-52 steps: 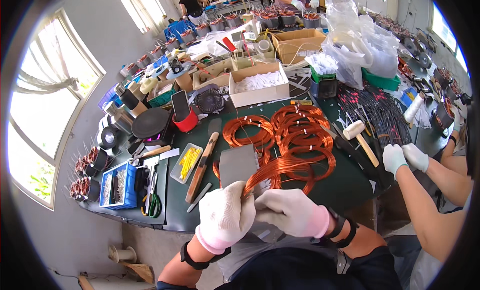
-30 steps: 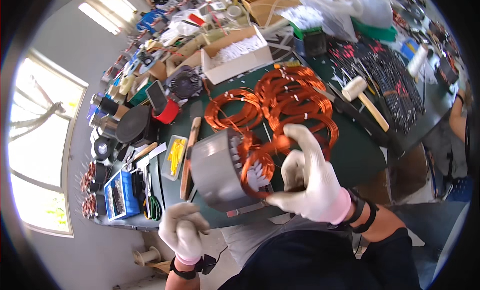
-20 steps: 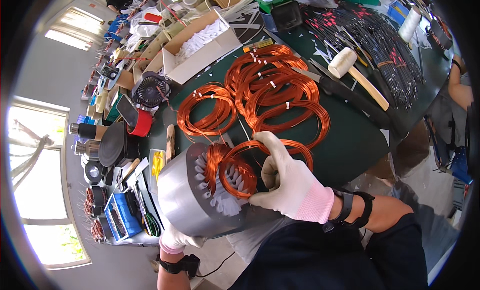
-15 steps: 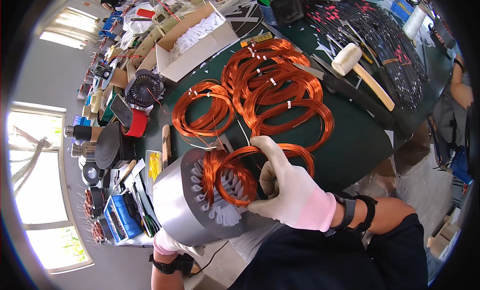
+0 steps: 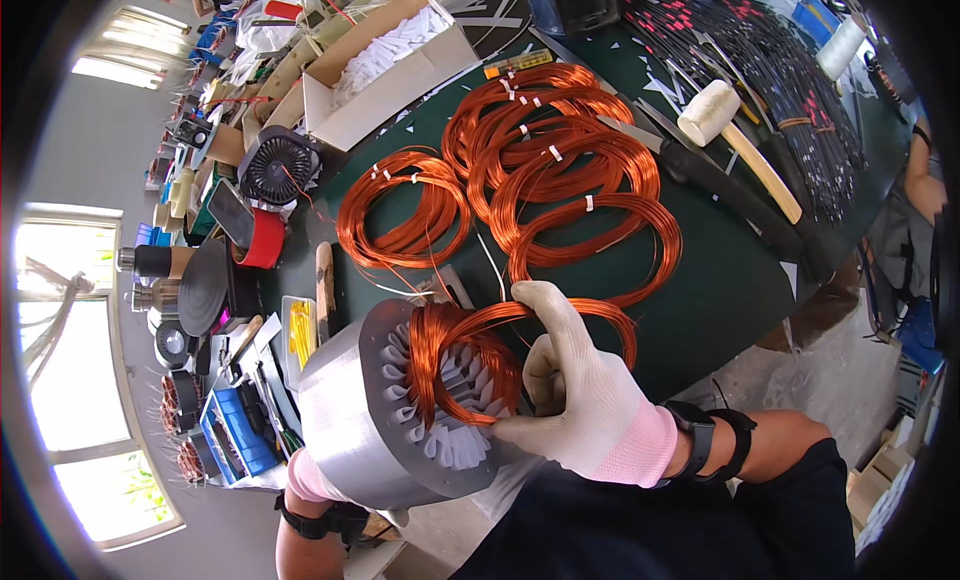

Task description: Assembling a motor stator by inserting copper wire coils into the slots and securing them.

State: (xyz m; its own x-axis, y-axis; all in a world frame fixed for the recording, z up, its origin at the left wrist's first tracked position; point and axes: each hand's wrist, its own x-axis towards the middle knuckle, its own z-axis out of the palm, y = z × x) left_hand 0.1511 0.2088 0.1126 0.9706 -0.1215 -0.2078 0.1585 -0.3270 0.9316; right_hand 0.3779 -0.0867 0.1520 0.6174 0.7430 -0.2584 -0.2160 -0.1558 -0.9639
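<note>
Head view: the gloved right hand (image 5: 590,405), thumb and forefinger spread, grips a copper coil (image 5: 465,325) at the open end of a grey metal cylinder (image 5: 345,415). Beneath, the left hand (image 5: 316,483) is mostly hidden; I cannot tell its grip.

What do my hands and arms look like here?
Your right hand wears an off-white glove with a pink cuff; your left hand, mostly hidden, shows a matching cuff. Two dark bands circle the right wrist, a black strap the left. A dark sleeve covers the right upper arm.
</note>
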